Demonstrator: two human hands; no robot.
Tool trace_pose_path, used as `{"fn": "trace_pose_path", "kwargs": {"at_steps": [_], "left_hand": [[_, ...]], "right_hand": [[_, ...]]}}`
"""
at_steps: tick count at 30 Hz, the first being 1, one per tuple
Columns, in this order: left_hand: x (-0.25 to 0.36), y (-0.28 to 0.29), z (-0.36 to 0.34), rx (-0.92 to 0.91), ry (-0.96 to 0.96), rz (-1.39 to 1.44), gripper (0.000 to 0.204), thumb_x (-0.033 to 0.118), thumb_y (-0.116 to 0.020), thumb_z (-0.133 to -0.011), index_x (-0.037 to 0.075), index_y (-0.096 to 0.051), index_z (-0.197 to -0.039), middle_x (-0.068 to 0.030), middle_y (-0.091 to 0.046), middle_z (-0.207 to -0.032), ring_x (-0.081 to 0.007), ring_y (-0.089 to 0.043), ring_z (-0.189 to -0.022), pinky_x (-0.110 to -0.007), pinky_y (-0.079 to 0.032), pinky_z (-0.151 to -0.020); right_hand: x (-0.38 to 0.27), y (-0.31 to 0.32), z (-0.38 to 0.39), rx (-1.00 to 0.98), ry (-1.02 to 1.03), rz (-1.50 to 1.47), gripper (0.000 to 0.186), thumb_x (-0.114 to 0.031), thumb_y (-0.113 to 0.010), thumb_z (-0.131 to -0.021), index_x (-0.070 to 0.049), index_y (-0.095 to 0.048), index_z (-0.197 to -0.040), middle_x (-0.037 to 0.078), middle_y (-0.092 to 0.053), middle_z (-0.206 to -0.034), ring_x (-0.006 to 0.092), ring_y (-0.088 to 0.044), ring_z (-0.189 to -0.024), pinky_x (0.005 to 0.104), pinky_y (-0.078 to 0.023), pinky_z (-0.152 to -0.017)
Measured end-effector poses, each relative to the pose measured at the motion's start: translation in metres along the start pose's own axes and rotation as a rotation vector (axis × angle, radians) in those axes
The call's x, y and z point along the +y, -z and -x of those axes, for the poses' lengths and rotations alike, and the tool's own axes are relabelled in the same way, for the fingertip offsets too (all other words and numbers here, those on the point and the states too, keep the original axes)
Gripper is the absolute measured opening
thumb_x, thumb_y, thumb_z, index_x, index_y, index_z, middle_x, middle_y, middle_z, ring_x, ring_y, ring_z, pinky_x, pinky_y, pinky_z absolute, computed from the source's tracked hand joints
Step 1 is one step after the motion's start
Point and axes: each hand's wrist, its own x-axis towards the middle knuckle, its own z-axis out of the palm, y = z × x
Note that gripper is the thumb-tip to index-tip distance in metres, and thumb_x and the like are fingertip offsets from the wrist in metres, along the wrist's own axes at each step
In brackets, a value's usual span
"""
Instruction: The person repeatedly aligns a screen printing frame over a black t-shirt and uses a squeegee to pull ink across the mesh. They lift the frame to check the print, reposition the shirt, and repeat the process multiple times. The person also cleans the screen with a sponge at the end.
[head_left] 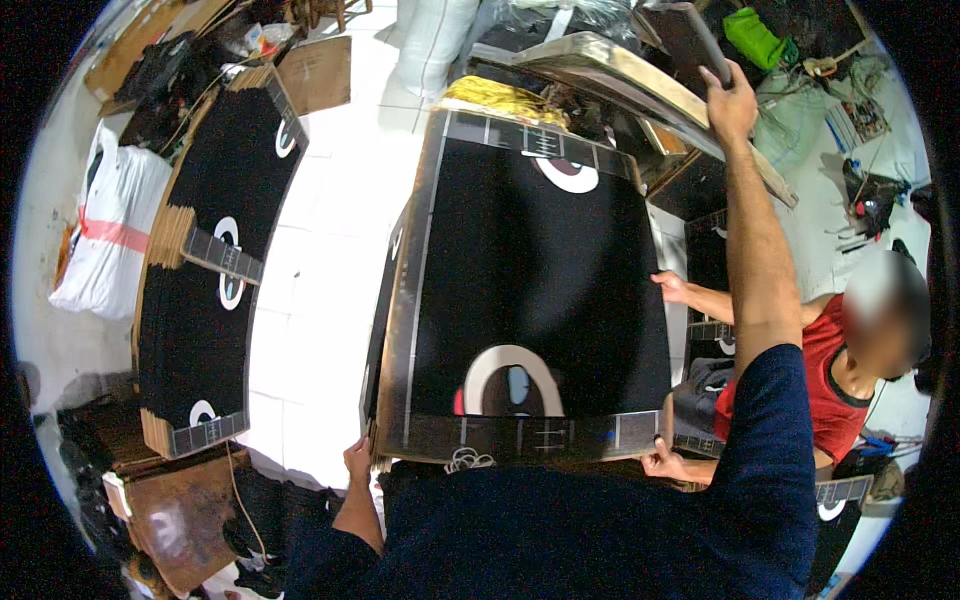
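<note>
Right hand is clenched round a gray bar, arm stretched out far right. Left hand is at the near left corner of the black panel, fingers bent at the edge; I can't tell whether they grip or just touch. Panel lies flat right in front of me, eye-like prints on it. A co-worker's far hand and near hand are at its right side; red top beyond. Pale cord bunched at the near edge, yellow material just past the far edge. My right forearm blocks part of the pale plank and the co-worker; dark shirt hides the area below the panel. Left, across white tiles: stack of black boards. Containers: white bundle with pink band beyond that stack, pale sack at the far side, green bag upper right. Contents of all three: can't tell.
</note>
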Motion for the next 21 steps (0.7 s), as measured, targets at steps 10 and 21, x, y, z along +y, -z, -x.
{"fn": "trace_pose_path", "kwargs": {"at_steps": [10,21], "left_hand": [[0.008,-0.007,0.017,0.555,-0.207,-0.190,0.035,0.017,-0.073,-0.094,-0.003,-0.072,-0.123,-0.0233,-0.072,-0.117,-0.0397,-0.068,-0.107,-0.045,-0.054,-0.094],[0.269,0.078,-0.004,0.618,-0.805,-0.106,0.014,0.014,-0.076,-0.092,0.001,-0.079,-0.087,-0.0152,-0.067,-0.073,-0.0298,-0.063,-0.069,-0.042,-0.048,-0.067]], "right_hand": [[0.036,-0.018,-0.031,-0.014,-0.009,-0.016,0.057,-0.056,-0.077,-0.087,-0.020,-0.070,-0.131,0.011,-0.077,-0.105,0.0275,-0.072,-0.089,0.0396,-0.052,-0.085],[0.059,-0.030,-0.060,0.021,0.094,0.264,0.055,-0.058,-0.071,-0.088,-0.021,-0.072,-0.128,0.012,-0.076,-0.111,0.0306,-0.071,-0.102,0.0457,-0.052,-0.092]]}}
